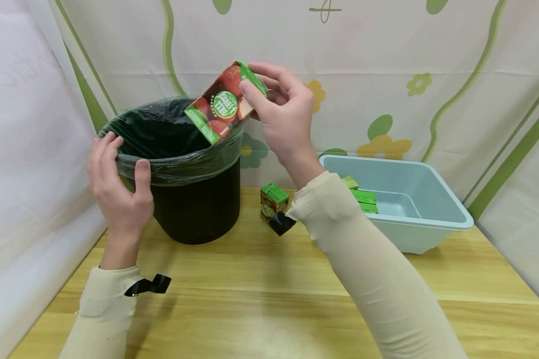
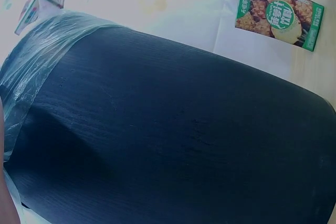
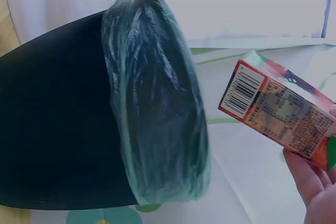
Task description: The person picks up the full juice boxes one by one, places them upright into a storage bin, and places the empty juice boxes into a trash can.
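Observation:
My right hand (image 1: 287, 107) grips a red juice box (image 1: 220, 112) with green edges, thumb on its front face. It is tilted over the mouth of a black trash bin (image 1: 199, 212), at the right rim in the head view. A green see-through bag (image 3: 160, 108) lines the bin and folds down over its rim. At the rim's left side, my left hand (image 1: 122, 192) holds bin and bag, fingers over the edge and thumb in front. The right wrist view shows the box's barcode side.
A pineapple juice box (image 2: 281, 17) stands on the wooden table (image 1: 233, 304) right of the bin. Farther right is a light blue tub (image 1: 435, 199) with several green-topped boxes (image 1: 365, 199). A patterned cloth (image 1: 359, 94) hangs behind.

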{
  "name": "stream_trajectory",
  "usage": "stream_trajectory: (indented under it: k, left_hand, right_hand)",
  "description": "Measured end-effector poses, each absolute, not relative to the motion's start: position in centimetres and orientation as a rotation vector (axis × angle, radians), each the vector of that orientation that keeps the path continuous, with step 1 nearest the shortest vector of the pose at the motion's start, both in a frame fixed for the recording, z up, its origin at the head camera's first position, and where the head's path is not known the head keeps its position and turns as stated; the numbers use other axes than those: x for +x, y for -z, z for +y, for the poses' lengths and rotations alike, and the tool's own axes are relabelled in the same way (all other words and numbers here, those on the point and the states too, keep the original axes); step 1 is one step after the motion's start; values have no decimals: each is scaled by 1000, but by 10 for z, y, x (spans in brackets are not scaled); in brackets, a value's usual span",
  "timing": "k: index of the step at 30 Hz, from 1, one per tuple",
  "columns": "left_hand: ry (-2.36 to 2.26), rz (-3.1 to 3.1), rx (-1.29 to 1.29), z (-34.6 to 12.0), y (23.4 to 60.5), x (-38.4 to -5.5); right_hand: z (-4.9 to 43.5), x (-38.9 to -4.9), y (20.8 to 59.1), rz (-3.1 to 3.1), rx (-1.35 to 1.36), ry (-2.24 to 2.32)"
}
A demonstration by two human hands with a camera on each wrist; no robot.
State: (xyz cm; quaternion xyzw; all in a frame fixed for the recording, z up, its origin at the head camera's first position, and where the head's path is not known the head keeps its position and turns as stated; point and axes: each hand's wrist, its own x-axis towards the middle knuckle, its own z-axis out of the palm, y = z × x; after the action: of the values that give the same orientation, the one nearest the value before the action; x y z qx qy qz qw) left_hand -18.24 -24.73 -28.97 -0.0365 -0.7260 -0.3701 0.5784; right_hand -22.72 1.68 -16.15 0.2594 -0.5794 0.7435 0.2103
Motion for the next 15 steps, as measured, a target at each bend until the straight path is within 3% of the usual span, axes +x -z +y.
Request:
stream_trajectory:
  k: [15]
  left_hand:
    - [875, -1701, -91, -244, 289, -183]
  right_hand:
    - [-13, -234, 190, -1838, 703, -1659]
